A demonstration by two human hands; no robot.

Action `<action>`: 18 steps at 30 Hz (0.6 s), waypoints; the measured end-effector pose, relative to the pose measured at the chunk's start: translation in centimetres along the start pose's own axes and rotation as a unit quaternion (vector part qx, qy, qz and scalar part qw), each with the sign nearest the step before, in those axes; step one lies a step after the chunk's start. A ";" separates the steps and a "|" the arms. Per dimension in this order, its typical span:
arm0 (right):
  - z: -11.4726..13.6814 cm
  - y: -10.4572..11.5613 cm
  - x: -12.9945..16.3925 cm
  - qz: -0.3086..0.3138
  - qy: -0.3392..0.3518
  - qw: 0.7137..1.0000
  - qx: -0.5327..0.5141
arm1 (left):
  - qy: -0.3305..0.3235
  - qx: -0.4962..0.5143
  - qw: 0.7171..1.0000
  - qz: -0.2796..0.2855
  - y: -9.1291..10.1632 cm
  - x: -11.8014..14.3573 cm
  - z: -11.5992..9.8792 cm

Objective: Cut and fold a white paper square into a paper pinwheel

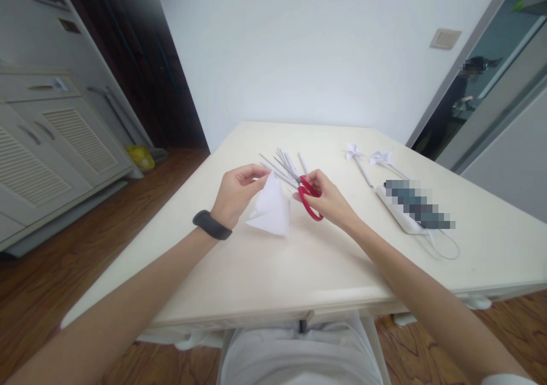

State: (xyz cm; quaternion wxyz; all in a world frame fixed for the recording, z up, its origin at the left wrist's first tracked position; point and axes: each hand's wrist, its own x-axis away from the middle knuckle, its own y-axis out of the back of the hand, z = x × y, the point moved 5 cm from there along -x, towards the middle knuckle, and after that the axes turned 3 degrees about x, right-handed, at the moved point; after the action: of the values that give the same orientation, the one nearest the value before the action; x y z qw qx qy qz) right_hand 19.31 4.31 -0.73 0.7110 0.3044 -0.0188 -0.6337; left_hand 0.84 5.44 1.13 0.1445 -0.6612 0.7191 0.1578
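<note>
Between thumb and fingers, my left hand (243, 190) pinches the upper corner of a folded white sheet of paper (272, 211), which hangs down over the table. A pair of red-handled scissors (308, 200) is in my right hand (327, 198), its blades parted and pointing away to the upper left. The blades are beside the paper, and I cannot tell whether they touch it. Just beyond my hands, several rolled white paper sticks (287, 163) lie in a loose bunch on the table.
Two white paper pinwheels on sticks, a nearer-left pinwheel (354, 152) and a right pinwheel (382, 158), lie on the white table (256, 277). Right of my arm sits a white box-like object (395, 214) with a cable and a blurred top. Behind stands a wall; a person (453, 100) shows through the doorway.
</note>
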 end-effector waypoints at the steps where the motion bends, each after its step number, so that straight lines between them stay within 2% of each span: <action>1: 0.2 0.0 0.1 0.000 0.004 1.000 0.012 | -0.003 -0.005 1.000 -0.001 0.0 0.0 0.0; 7: 0.5 -0.1 0.4 -0.003 0.003 0.998 0.056 | -0.025 -0.023 0.999 0.012 -0.1 0.1 -0.1; 18: 0.6 -0.2 0.4 -0.004 -0.009 0.998 0.061 | -0.052 -0.048 0.997 0.007 -0.3 0.2 -0.7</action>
State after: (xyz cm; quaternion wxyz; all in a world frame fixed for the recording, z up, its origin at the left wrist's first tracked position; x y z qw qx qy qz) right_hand 18.98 3.70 -0.53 0.6886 0.3418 -0.0623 -0.6365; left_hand 1.17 4.97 1.64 0.1486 -0.6532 0.7069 0.2271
